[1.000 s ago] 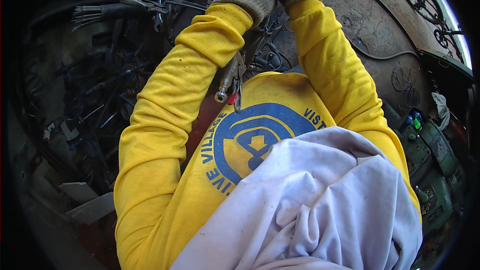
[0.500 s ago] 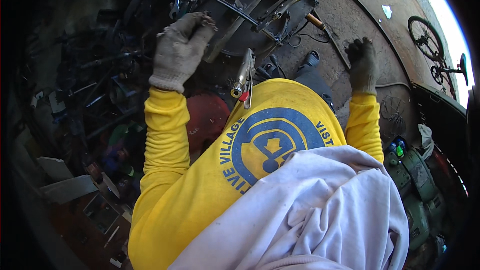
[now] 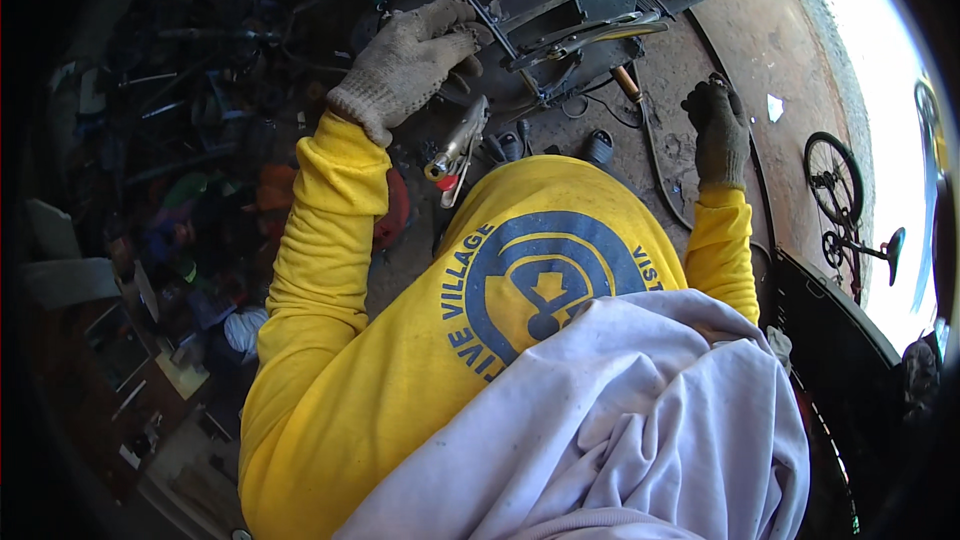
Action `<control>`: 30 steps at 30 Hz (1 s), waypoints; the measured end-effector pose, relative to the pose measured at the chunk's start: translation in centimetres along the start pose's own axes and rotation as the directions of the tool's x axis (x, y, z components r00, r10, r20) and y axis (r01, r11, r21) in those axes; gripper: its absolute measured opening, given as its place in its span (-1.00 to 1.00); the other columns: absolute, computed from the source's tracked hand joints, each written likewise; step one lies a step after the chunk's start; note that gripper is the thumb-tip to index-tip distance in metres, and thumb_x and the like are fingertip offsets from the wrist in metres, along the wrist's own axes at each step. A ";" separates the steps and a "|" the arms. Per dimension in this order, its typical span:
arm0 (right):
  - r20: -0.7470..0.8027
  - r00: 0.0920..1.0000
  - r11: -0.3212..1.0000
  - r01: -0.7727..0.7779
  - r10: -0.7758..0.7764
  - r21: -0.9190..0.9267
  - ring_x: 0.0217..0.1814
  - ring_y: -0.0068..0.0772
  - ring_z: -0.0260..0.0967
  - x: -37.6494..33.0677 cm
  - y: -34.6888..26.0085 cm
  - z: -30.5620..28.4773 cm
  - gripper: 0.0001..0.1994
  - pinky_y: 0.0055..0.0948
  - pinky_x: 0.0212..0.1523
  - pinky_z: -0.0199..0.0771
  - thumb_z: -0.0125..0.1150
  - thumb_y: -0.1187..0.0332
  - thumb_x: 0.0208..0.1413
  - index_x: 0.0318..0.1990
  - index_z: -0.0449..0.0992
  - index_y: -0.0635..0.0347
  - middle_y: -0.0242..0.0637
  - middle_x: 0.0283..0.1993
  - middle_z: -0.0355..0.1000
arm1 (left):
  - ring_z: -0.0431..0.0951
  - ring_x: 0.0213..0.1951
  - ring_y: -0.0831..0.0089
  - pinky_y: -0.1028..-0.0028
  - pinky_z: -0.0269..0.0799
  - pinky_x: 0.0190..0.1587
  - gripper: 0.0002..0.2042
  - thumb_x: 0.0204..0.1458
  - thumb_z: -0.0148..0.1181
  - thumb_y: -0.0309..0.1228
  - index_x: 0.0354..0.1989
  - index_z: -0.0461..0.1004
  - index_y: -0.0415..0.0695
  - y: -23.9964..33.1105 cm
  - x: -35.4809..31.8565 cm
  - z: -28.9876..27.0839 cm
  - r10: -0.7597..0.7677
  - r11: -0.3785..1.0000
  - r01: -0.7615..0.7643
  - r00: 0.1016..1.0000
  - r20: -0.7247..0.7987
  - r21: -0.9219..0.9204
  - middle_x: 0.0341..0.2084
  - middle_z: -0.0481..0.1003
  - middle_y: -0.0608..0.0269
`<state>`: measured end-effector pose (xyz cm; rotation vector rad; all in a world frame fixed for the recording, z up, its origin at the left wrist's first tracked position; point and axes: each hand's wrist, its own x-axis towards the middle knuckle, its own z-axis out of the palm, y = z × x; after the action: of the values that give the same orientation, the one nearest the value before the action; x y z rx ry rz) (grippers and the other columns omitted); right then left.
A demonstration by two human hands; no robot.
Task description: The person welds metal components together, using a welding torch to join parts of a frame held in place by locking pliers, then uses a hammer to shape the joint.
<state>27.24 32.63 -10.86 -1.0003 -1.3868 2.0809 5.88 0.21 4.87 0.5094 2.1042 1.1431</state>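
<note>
My left hand point(image 3: 408, 68), in a dirty knit glove, reaches to the near left side of a dark metal frame point(image 3: 545, 0). Its fingers and thumb are apart at a bar; whether they touch it, I cannot tell. Below that hand, locking pliers point(image 3: 460, 145) with a red lever stick up toward me, their jaws hidden. A long curved clamp-like tool point(image 3: 590, 40) lies across the frame's near right part. My gloved right hand point(image 3: 718, 135) is held out over the floor at the right, fingers curled in. Anything inside them is hidden.
An orange-brown handle point(image 3: 626, 83) with a cable lies right of the frame. Dark scrap and tools point(image 3: 200, 90) crowd the left side. A red round object point(image 3: 393, 208) is under my left forearm. A bicycle point(image 3: 835, 190) stands far right, near a dark panel point(image 3: 830, 315).
My left hand has moved right and forward to the frame, its fingers stretching out. My right hand stays raised and curled. The view has shifted, showing more of the bright ground at right.
</note>
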 end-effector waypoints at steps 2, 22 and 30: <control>-0.002 1.000 1.000 0.002 -0.002 -0.028 -0.20 -0.43 0.50 1.5 -0.8 0.1 -0.67 -0.46 -0.15 0.52 0.20 0.21 0.37 0.10 0.52 0.26 -0.30 -0.17 0.54 | 0.62 -0.25 0.48 0.47 0.58 -0.17 -0.68 0.25 0.09 -0.48 0.15 0.48 -0.30 0.4 -0.1 0.2 -0.053 0.996 0.051 0.998 -0.018 -0.075 -0.12 0.64 0.16; 0.808 0.548 0.239 0.832 -0.215 -0.501 0.26 0.06 0.47 17.9 -9.3 24.6 -0.45 -0.14 0.25 0.46 0.22 -0.02 0.23 0.28 0.47 0.05 0.05 0.17 0.53 | 0.62 -0.12 0.46 0.44 0.56 -0.20 -0.74 0.24 0.20 -0.45 0.07 0.53 -0.21 -7.3 -10.9 4.1 -0.265 0.891 -0.079 0.710 -0.653 -0.447 -0.06 0.60 0.17; 0.831 0.430 -0.274 0.897 0.352 -0.348 0.27 0.12 0.46 21.7 -6.2 36.3 -0.54 0.01 0.26 0.47 0.14 0.07 0.26 0.25 0.52 0.00 0.02 0.24 0.50 | 0.61 -0.27 0.48 0.48 0.57 -0.23 -0.64 0.26 0.17 -0.34 0.18 0.50 -0.20 -9.5 -16.7 9.5 -0.494 0.818 0.049 0.571 -0.656 -0.572 -0.13 0.58 0.26</control>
<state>-14.70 28.63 -3.70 0.5764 -3.3783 0.1274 24.14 -9.65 -0.45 -0.7306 2.2832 1.8490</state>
